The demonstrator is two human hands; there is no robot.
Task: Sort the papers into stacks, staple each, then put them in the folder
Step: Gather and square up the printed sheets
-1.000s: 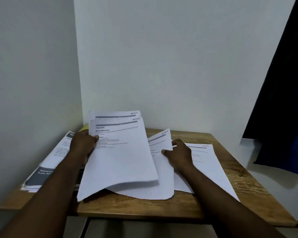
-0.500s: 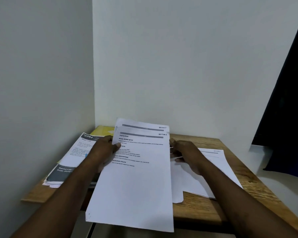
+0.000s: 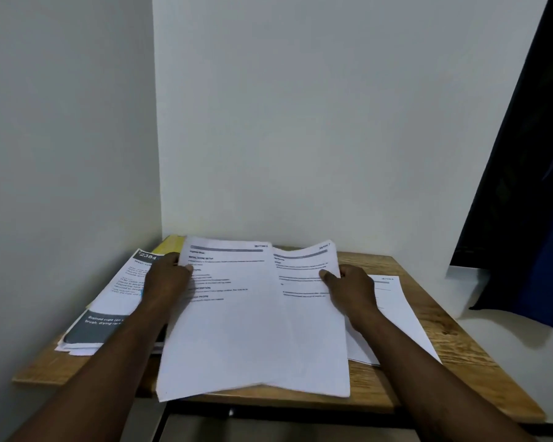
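Item: loose printed papers, white, thin, matte, rect., grey header bar + few text lines. Left sheet (image 3: 233,330) is pinched at its left edge by left hand (image 3: 170,275), thumb on top. Right sheet (image 3: 310,314) (poss. more than one, can't tell) is pinched at its right edge by right hand (image 3: 351,288), thumb on top. The two overlap mid-table, lower ends sagging to front edge of table (image 3: 428,362). Third sheet (image 3: 393,311) lies flat, far right. Handling (est.): v. light, floppy, slick sheet-on-sheet, creases easily; hold by upper side edges. Yellow item (image 3: 170,244), poss. folder, sits back-left under leaflet pile (image 3: 109,314). Table: wood-grain.
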